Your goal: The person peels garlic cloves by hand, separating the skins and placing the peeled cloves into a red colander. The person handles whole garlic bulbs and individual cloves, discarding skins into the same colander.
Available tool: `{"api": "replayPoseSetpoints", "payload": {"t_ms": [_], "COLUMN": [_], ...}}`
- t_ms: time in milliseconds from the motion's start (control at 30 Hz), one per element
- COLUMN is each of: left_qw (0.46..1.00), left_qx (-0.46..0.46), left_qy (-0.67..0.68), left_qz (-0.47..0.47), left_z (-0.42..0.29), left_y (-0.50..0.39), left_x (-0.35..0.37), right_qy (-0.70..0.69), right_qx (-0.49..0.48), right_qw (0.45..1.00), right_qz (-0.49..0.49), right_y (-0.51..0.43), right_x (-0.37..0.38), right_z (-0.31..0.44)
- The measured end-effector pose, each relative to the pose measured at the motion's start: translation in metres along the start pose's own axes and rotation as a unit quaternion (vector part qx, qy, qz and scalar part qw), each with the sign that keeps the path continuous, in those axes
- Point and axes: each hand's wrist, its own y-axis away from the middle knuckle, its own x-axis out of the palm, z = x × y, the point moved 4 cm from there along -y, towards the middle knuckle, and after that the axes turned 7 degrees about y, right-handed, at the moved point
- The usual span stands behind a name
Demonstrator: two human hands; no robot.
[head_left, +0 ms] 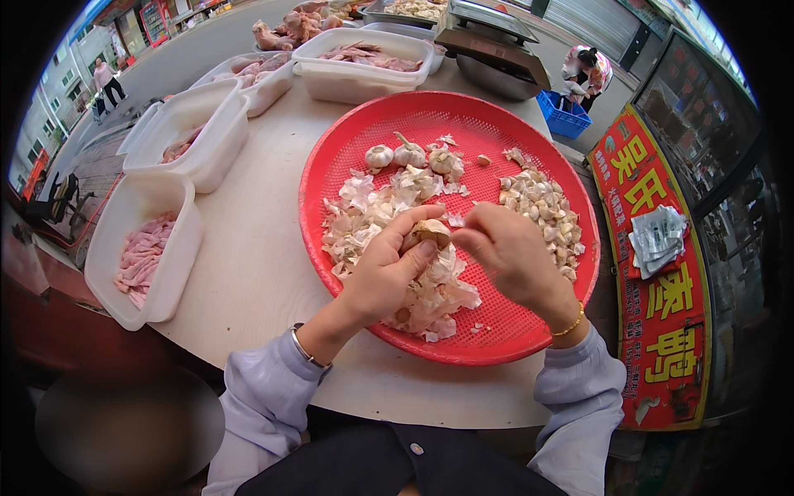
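My left hand (388, 263) holds a partly opened garlic bulb (427, 234) over a round red plastic sieve tray (490, 322). Close by its right side is my right hand (518, 251), fingers curled and thumb near the bulb; whether anything is pinched in it is hidden. Papery garlic skins (366, 214) lie heaped under and left of my left hand. Loose garlic cloves (543, 211) form a pile at the tray's right. Along the far part sit whole bulbs, among them one garlic bulb (379, 157) at the left and another with a stem (409, 152).
White plastic tubs (146, 254) with raw meat line the table's left side and back. A weighing scale (493, 49) stands at the back right. Beyond the table, a person (592, 71) bends over a blue crate (563, 118). A red signboard (657, 347) with writing borders the right.
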Motion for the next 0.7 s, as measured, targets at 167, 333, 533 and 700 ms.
{"api": "replayPoseSetpoints", "payload": {"t_ms": [167,333,533,700], "left_qw": [0.982,0.941,1.0,0.991], "left_qx": [0.105,0.178,0.0,0.009], "left_qy": [-0.158,-0.286,0.022,0.124], "left_qz": [0.025,-0.022,-0.009,-0.048], "left_z": [-0.001,-0.007,0.003,0.004], "left_y": [0.002,0.01,0.004,0.0], "left_x": [0.006,0.012,-0.001,-0.001], "right_qy": [-0.149,-0.337,-0.522,-0.236], "right_qx": [-0.002,0.088,0.209,0.103], "right_qw": [0.988,0.935,0.823,0.963], "right_qz": [-0.03,-0.068,0.084,0.079], "right_y": [-0.013,-0.004,-0.002,0.007], "right_x": [0.041,0.057,0.049,0.016], "right_z": [0.002,0.003,-0.008,-0.038]}}
